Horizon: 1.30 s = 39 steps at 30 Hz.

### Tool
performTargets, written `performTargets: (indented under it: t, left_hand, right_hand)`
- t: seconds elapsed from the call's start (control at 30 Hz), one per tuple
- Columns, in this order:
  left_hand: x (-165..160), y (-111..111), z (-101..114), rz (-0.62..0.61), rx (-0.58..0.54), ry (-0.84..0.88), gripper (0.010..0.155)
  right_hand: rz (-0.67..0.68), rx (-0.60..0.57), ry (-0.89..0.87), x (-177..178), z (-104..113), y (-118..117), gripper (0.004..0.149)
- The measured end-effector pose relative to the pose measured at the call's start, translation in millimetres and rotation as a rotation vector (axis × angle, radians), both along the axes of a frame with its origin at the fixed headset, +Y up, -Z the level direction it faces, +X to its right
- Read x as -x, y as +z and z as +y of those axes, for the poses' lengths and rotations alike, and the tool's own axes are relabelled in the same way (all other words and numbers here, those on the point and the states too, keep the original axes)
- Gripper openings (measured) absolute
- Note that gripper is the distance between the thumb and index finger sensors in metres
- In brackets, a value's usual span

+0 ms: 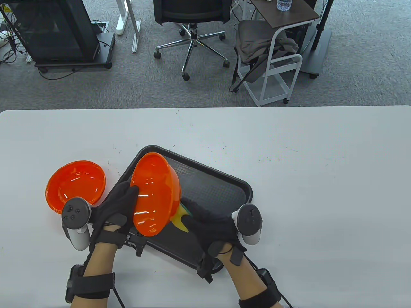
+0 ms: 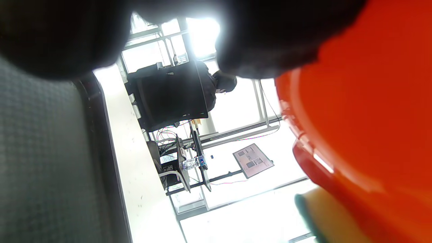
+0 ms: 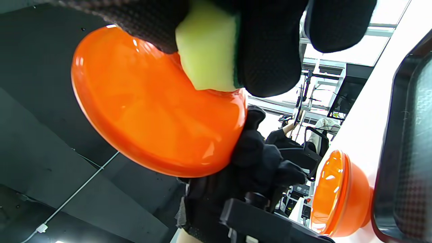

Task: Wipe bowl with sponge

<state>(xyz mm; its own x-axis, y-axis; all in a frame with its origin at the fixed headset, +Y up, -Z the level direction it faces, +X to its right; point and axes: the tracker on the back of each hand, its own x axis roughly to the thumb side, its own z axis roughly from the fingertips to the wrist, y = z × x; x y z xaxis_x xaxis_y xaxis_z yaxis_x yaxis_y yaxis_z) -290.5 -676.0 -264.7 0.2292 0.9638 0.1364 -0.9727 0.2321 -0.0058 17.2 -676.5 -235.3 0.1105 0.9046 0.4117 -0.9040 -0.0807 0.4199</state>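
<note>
1. Bowl (image 1: 156,192) is tilted on edge above the tray (image 1: 218,189), left hand (image 1: 117,205) fingers clamped on its rim.
2. Right hand (image 1: 208,221) fingers pinch the sponge (image 1: 179,218) against the bowl's outside; wiping seems underway.
3. Inside probably remains; a second bowl (image 1: 75,186) sits left of the tray.
</note>
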Motion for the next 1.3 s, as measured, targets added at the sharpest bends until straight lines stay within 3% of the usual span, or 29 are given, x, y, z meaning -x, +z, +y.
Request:
performTargets:
  t: [0.4,0.73,1.03,1.3]
  left_hand:
    - [-10,0,-2,-0.057,0.047,-0.088,0.053]
    - [-37,6,-1,-0.2,0.042,0.06,0.053]
    - [-31,9,5,-0.099,-0.041,0.039,0.053]
    - [-18,7,10,0.014,-0.11,-0.064,0.052]
  right_hand:
    - [-0.116,-0.053,-0.072,-6,4,4,0.05]
    - [-0.269,-0.124,0.033,-9,7,8,0.049]
    - [-0.152,-0.016,0.074,-4,1,3,0.05]
    - [0.017,0.187,0.026,4,-15,-2,0.051]
